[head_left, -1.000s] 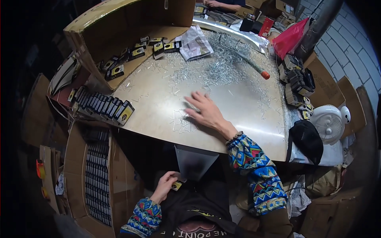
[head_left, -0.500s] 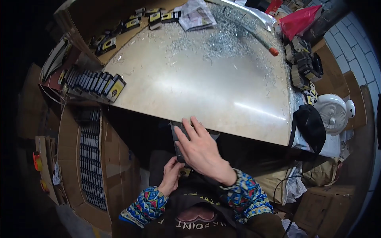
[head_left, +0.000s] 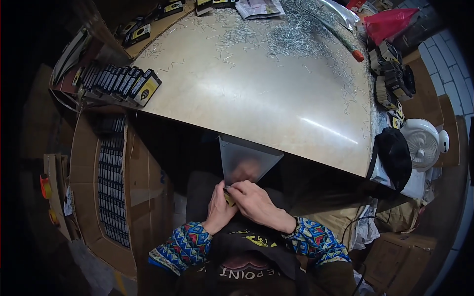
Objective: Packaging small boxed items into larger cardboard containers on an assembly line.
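1. The table (head_left: 256, 93) has a smooth, pale, glossy top with a curved near edge; thin metal staples (head_left: 291, 34) lie scattered in a glinting heap across its far side.
2. A metal funnel (head_left: 247, 160) – grey, matte, triangular – hangs from the table's near edge, narrowing downward toward the hands.
3. The left hand (head_left: 218, 207) is curled narrow, fingers closed around a small yellow-and-black box (head_left: 229, 198) held just below the funnel's tip.
4. The right hand (head_left: 254, 202) pinches the same box from the other side, fingers bent close together and touching the left hand.
5. A row of black-and-yellow boxes (head_left: 121, 81) stands on edge at the table's left corner.
6. A cardboard carton (head_left: 111, 190) – brown, open – sits below left, packed with dark boxes in a column.
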The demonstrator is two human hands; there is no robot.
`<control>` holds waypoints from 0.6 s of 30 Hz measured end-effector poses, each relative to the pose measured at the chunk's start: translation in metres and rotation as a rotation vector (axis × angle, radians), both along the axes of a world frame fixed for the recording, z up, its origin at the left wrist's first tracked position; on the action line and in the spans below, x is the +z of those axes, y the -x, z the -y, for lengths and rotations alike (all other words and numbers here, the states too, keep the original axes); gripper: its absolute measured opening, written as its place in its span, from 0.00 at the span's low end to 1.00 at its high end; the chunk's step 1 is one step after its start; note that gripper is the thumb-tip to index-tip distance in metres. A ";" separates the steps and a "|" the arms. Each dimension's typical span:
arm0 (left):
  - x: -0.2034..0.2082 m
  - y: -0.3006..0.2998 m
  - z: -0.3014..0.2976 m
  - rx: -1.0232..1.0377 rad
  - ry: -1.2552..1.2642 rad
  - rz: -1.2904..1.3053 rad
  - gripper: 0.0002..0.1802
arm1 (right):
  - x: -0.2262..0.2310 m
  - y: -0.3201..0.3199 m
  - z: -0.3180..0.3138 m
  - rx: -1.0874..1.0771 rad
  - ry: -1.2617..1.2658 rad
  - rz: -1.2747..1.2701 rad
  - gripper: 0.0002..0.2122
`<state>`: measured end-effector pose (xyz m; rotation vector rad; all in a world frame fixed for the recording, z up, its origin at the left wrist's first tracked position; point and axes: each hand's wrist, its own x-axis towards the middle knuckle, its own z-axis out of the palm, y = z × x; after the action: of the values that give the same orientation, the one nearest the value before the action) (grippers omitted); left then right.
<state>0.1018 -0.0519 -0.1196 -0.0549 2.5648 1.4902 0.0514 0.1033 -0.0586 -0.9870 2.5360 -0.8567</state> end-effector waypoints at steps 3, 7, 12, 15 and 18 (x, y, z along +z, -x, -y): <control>0.001 0.002 0.011 -0.051 0.080 -0.069 0.40 | -0.002 -0.001 -0.004 -0.010 0.249 0.121 0.21; 0.013 -0.004 0.033 -0.075 0.128 -0.029 0.42 | 0.012 0.010 -0.014 -0.179 0.426 0.074 0.15; 0.041 0.014 0.023 0.067 -0.193 -0.102 0.47 | 0.028 0.014 -0.016 -0.159 0.367 0.198 0.10; 0.042 0.031 0.017 0.059 -0.219 -0.187 0.49 | 0.037 0.022 -0.010 -0.252 0.423 0.090 0.08; 0.055 0.046 0.016 -0.005 -0.091 -0.333 0.50 | 0.048 0.025 -0.007 -0.400 0.499 0.024 0.07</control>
<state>0.0557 -0.0679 -0.0646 0.2299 2.7355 1.7409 0.0266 0.1105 -0.0107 -0.5754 2.5929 -1.6602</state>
